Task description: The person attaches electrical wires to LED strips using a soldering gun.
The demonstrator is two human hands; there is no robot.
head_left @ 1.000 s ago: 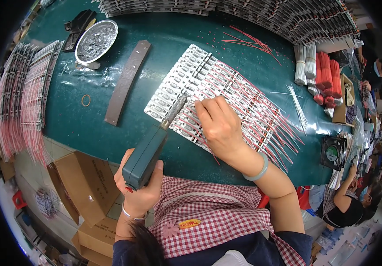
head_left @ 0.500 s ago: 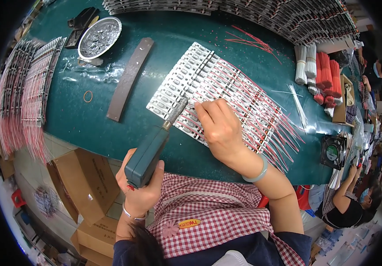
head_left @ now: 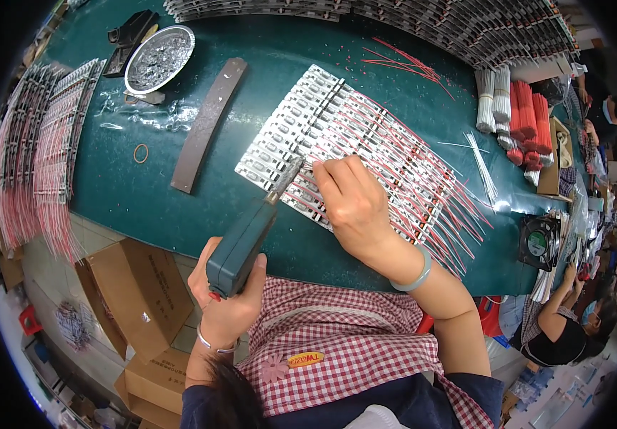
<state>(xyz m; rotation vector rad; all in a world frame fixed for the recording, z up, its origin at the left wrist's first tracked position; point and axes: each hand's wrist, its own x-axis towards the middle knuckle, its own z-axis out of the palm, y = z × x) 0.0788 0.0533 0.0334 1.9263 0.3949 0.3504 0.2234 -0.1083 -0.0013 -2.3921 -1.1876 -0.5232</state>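
Observation:
My left hand (head_left: 233, 300) is wrapped round the handle of a dark green soldering gun (head_left: 240, 247). The gun's metal tip (head_left: 288, 175) rests at the near left part of a panel of white circuit strips (head_left: 269, 146). Close to that tip, my right hand (head_left: 355, 204) is closed in a pinch over the panel, on a thin wire mostly hidden by the fingers. Rows of red and white wires (head_left: 423, 179) run across the strips and trail off to the right.
A brown bar (head_left: 210, 125) and a metal bowl of grey scraps (head_left: 159, 61) lie to the left. Wired panels (head_left: 51, 143) are stacked at far left. Bundles of red wire (head_left: 526, 118), loose white wires (head_left: 483, 171) and a small fan (head_left: 539, 242) sit at right. A co-worker (head_left: 573, 329) works beyond.
The soldering gun's rear end has shifted slightly to the right, while its tip stays at the panel. My right hand keeps its pinch in nearly the same place.

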